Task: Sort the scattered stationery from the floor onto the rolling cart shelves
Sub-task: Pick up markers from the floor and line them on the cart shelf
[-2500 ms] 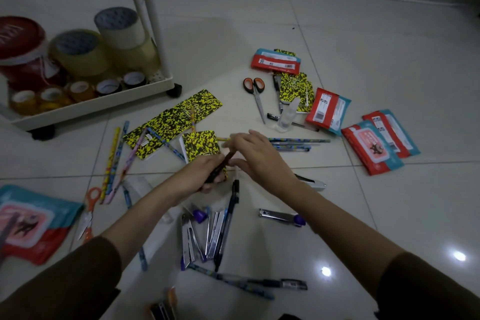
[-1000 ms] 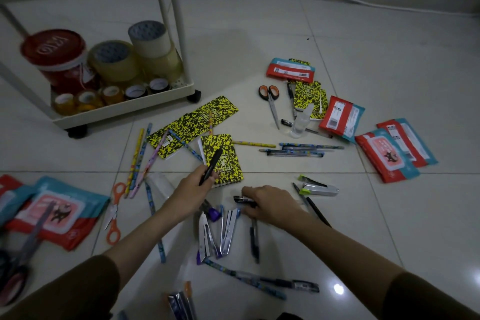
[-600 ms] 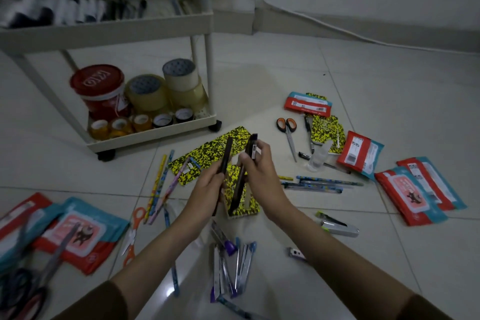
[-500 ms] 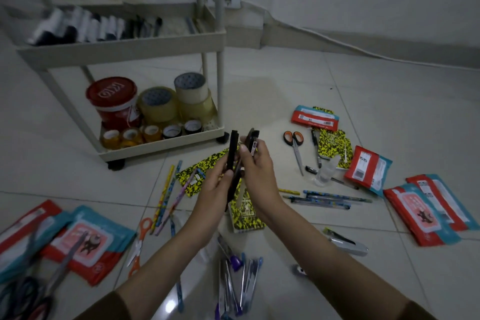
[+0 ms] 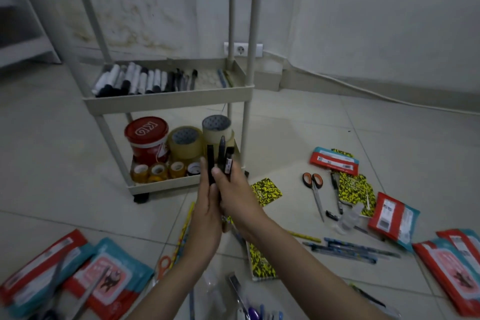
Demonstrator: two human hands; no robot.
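Holding black pens (image 5: 220,157) upright — left hand (image 5: 206,212) and right hand (image 5: 237,199) both wrapped round them, cart (image 5: 168,98) just beyond, scissors (image 5: 314,191) right on floor.

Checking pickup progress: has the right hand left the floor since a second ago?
Yes. The right hand rose off the floor tiles, now gripping black pens before the cart's bottom shelf.
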